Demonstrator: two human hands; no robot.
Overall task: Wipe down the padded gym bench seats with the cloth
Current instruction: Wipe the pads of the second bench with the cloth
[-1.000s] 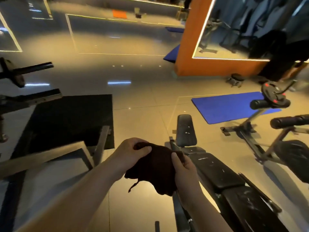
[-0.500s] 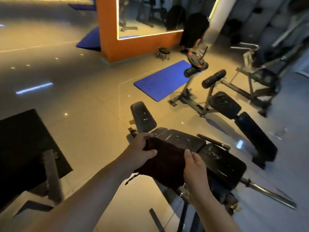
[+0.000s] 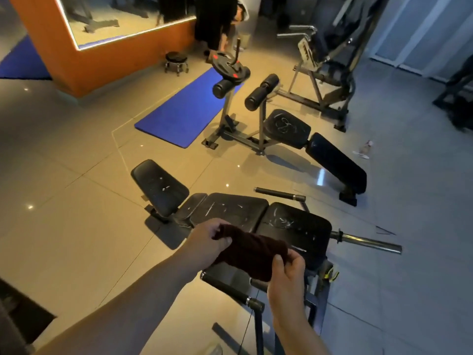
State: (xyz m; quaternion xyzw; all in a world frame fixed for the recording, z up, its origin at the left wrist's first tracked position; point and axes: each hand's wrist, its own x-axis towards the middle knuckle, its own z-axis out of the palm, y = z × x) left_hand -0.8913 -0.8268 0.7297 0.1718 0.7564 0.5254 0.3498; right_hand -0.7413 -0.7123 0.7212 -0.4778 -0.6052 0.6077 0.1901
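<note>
A glossy tiled floor (image 3: 64,180) in a dim gym holds a blue exercise mat (image 3: 186,111) laid flat, and a second blue mat (image 3: 23,62) shows at the far left behind an orange wall block (image 3: 102,65) that frames a lit mirror (image 3: 122,16). Near the block's foot stands a small round stool on castors (image 3: 176,61), close by a black weight plate with red marks (image 3: 230,69) sits on an upright post, and a person in dark clothes (image 3: 215,21) stands behind, cut off at the top edge. To the right are a grey metal exercise machine (image 3: 330,52), what may be a small bottle (image 3: 364,148) on the tiles, and a bare steel bar (image 3: 368,243).
</note>
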